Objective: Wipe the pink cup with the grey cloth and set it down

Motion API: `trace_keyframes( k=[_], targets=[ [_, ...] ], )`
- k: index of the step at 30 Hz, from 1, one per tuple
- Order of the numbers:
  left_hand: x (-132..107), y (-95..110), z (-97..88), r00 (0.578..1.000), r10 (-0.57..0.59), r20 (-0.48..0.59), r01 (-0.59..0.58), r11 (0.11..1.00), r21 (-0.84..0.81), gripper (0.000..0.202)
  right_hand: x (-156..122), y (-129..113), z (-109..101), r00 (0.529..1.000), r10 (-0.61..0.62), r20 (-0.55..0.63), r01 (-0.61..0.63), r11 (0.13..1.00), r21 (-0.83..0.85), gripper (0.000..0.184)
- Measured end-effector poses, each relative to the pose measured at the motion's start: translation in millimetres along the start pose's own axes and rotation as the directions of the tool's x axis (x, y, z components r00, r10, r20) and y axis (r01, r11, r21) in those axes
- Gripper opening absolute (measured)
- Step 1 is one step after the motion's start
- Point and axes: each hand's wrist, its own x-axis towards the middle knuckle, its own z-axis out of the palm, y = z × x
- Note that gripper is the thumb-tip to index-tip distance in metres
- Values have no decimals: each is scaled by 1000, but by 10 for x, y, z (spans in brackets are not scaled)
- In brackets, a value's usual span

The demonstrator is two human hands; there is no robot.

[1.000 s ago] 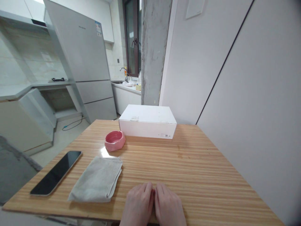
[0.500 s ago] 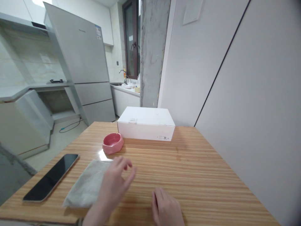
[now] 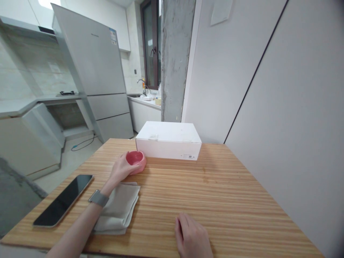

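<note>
Pink bowl (image 3: 137, 159), likely ceramic, in left hand (image 3: 120, 169), right hand (image 3: 191, 236) well apart

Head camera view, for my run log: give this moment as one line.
left hand grasps pink ceramic bowl | right hand rests on wooden table

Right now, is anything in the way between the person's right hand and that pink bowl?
Nothing visible is: only the bare wooden tabletop lies between the right hand and the pink bowl. The left hand is on the bowl, and the folded cloth lies to the left of that path.
</note>
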Motion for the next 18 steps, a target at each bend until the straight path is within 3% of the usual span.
trace_keyframes(
  k=[2, 7, 12, 18],
  targets=[
    [-38, 171, 94, 999, 27, 28, -25, 998, -56, 55, 12, -13, -13, 1000, 4, -8, -4, 1000, 1, 29],
    [-139, 617, 493, 960, 226, 167, -157, 925, -346, 62, 54, -51, -49, 998, 42, -36, -42, 999, 13, 37],
    [-186, 824, 819, 954, 256, 154, -213, 945, -246, 66, 59, -68, -71, 998, 43, -52, -43, 999, -5, 39],
    [-208, 835, 930, 942, 290, 167, -248, 941, -231, 63, 55, -52, -70, 999, 31, -33, -31, 1000, 6, 37]
  ],
)
